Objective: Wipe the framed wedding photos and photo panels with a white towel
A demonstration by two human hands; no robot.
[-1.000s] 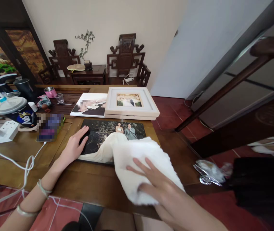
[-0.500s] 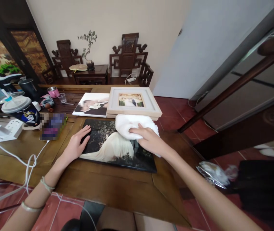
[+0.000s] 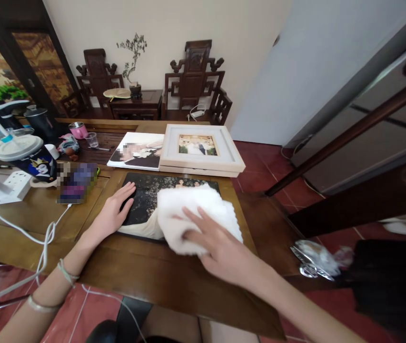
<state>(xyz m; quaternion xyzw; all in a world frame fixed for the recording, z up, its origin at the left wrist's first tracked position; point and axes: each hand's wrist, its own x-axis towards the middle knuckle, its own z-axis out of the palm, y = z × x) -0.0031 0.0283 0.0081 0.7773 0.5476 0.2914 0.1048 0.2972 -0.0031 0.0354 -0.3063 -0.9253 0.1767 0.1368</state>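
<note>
A dark photo panel (image 3: pixel 142 190), printed with a pale flowing dress, lies flat on the wooden table (image 3: pixel 145 276). My left hand (image 3: pixel 115 209) rests on its left edge, fingers stretched out and holding nothing. Under my right hand (image 3: pixel 213 238) is a fluffy white cloth (image 3: pixel 195 205), pressed onto the right part of the panel. The cloth hides much of the picture and its lower right edge. Just behind the panel are a light wooden picture frame (image 3: pixel 238 166) and a white-edged photo print (image 3: pixel 138 151).
On the left stand a lidded drink cup (image 3: pixel 27 157), a phone (image 3: pixel 77 183) on a white cable and a power strip (image 3: pixel 13 186). Farther back are a pink mug (image 3: pixel 77 129) and a small clear cup (image 3: pixel 92 139). A dark wooden chair (image 3: pixel 270 224) adjoins the table's right side.
My right hand has brought the white cloth down and toward me, from the panel's upper right to its lower right. My left hand stays at the left edge. The view has shifted slightly.
</note>
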